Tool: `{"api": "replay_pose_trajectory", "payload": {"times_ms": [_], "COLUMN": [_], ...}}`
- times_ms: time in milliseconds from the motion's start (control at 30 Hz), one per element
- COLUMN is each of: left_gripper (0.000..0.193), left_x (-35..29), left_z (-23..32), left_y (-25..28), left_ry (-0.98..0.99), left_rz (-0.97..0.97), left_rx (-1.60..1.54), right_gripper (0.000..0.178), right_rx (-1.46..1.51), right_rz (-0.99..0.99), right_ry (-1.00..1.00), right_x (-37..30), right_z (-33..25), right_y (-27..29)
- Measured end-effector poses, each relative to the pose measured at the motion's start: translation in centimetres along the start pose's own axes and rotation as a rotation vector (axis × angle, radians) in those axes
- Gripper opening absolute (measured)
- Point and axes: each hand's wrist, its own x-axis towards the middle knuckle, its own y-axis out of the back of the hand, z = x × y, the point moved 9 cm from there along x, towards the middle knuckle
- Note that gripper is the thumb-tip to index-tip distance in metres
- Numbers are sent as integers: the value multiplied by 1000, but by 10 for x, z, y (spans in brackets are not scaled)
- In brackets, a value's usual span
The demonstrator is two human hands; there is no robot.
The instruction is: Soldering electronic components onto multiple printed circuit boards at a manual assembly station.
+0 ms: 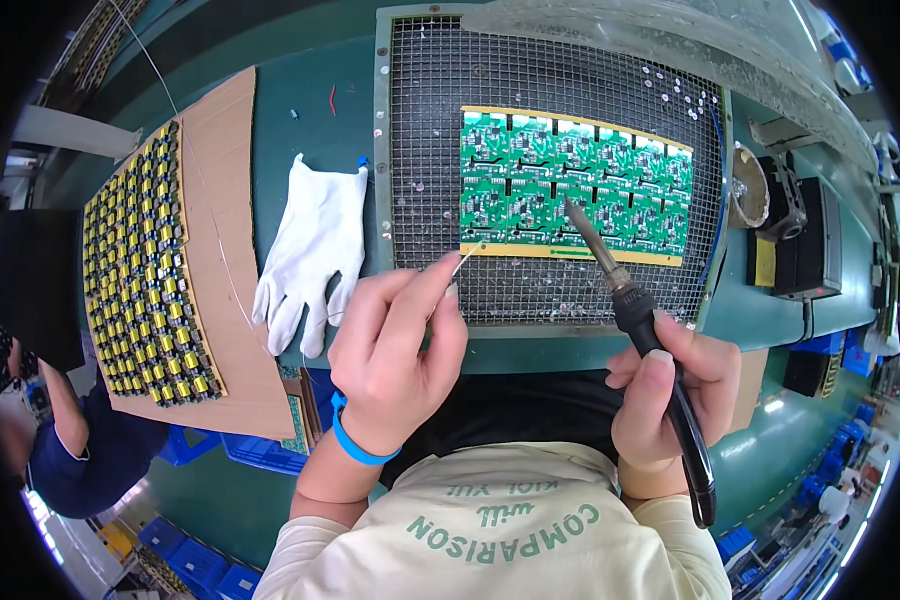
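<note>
A green circuit board panel (pixel 575 185) with yellow edge strips lies on a dark metal grid (pixel 425 215) in front of me. My right hand (pixel 660 395) is closed around the black handle of a soldering iron (pixel 625 300). The iron's metal tip points up and left, over the lower part of the panel. Between the fingertips of my left hand (pixel 400 350) is a thin strand of solder wire (pixel 462 262), its end near the panel's lower left edge. A blue band circles my left wrist. Whether the iron's tip touches the board I cannot tell.
A white glove (pixel 315 240) lies left of the grid. Farther left, rows of small boards with yellow parts (pixel 145 280) rest on cardboard (pixel 232 300). A black box (pixel 820 235) and a round holder (pixel 748 188) stand at right. Another person (pixel 90 440) sits at lower left.
</note>
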Motion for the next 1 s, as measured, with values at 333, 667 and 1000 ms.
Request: {"api": "replay_pose_trajectory", "payload": {"times_ms": [333,667,1000], "left_gripper": [27,25,21], "left_x": [-6,-9,-8], "left_z": [7,2,-15], "left_y": [0,4,23], "left_ry": [22,35,107], "left_rz": [-43,-31,48], "left_rx": [27,48,98], "right_gripper": [23,22,18], "right_rx": [0,173,180], "right_rz": [1,48,31], "right_ry": [5,-80,-109], "right_x": [-1,-4,-3], "right_z": [-1,11,12], "right_y": [2,5,1]}}
